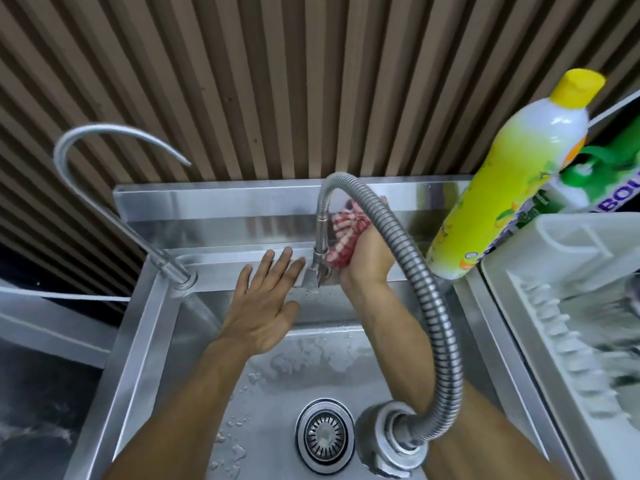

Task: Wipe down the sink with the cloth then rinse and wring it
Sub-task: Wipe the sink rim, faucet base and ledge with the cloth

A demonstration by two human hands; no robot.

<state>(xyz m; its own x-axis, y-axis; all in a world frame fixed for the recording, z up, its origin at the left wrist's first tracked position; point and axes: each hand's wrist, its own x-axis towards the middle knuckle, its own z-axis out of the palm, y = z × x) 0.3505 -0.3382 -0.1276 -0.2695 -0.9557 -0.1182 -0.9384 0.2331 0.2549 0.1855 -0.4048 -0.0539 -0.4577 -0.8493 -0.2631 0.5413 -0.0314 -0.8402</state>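
steel sink [145,341], wet basin, drain [325,436]

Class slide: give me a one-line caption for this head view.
Right hand presses a red cloth against the sink back wall; left hand rests open beside the faucet.
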